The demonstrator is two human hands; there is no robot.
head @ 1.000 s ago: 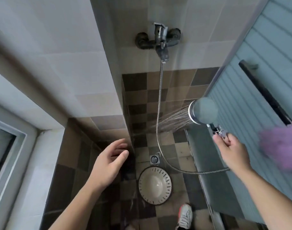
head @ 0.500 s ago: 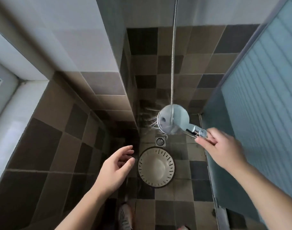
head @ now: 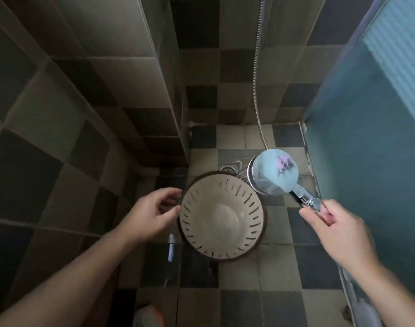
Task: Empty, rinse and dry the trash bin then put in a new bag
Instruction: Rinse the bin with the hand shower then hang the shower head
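A round cream trash bin with slotted walls and a dark rim stands upright on the tiled floor, seen from above, with nothing inside. My left hand is at its left rim with relaxed, slightly curled fingers; I cannot tell whether it touches the rim. My right hand grips the chrome handle of the shower head, which hangs over the bin's far right edge. Thin jets of water spray from it toward the left. Its metal hose runs up the back wall.
A floor drain lies just behind the bin. Tiled walls close in on the left and at the back, a frosted blue panel stands on the right. A shoe shows at the bottom edge.
The view has tilted down and come closer to the bin. My right hand has brought the shower head down over the bin's rim. My left hand has moved to the bin's left edge.
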